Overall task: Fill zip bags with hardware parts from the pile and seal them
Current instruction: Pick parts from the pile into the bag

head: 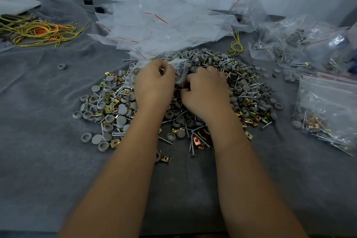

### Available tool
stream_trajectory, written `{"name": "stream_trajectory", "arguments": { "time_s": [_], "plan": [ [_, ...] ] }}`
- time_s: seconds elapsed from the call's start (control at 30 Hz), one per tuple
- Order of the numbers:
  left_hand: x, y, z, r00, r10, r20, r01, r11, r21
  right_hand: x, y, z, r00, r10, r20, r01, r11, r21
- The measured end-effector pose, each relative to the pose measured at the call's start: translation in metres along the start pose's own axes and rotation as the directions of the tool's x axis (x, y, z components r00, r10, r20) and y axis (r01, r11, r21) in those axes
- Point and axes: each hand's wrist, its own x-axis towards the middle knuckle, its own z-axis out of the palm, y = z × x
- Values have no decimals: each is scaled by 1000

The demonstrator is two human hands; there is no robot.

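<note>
A wide pile of hardware parts [112, 106] covers the grey cloth: grey round caps, silver screws and brass-coloured clips. My left hand [154, 85] rests over the pile's middle and pinches the edge of a small clear zip bag [180, 69] with a few grey caps inside. My right hand [206, 91] lies just right of the bag, fingers curled down into the parts; what they hold is hidden. Both forearms reach in from the bottom edge.
A heap of empty zip bags [164, 25] with red seal lines lies behind the pile. Filled bags [328, 110] sit at the right, more at the far right back [301, 48]. Yellow and orange cords [38, 31] lie at the back left. One stray cap [62, 67] sits left.
</note>
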Motion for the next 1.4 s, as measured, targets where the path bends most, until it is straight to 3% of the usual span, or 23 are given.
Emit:
{"name": "stream_trajectory", "arguments": {
  "time_s": [0.27,0.4,0.57,0.67,0.77,0.87,1.07,1.2,1.4],
  "plan": [
    [-2,0,-5,998,-63,-24,59,986,-157,0,-1,0,998,-9,57,10,1000,-20],
    [-3,1,-4,999,-44,-32,39,991,-128,1,-3,2,998,-7,62,7,1000,0],
    [-5,1,-4,1000,-14,-12,13,997,-79,1,-2,7,999,-35,1,35,999,-3],
    [-6,1,-4,1000,-8,-17,7,997,-75,2,-4,9,989,-31,-141,33,999,10],
    [-6,1,-3,1000,-4,-26,2,998,-64,3,-7,8,960,85,-267,-51,990,132],
    [-6,2,-3,999,-15,-30,13,998,-63,3,-8,5,927,231,-295,-112,922,370],
    [-6,2,-3,999,-31,-30,28,995,-93,3,-11,2,899,375,-226,-74,638,767],
    [-6,2,-3,999,-33,-31,30,994,-104,3,-12,-4,875,398,-277,19,544,839],
    [-6,2,-3,998,-55,-32,50,988,-147,2,-11,1,898,331,-290,61,558,828]
  ]
}}
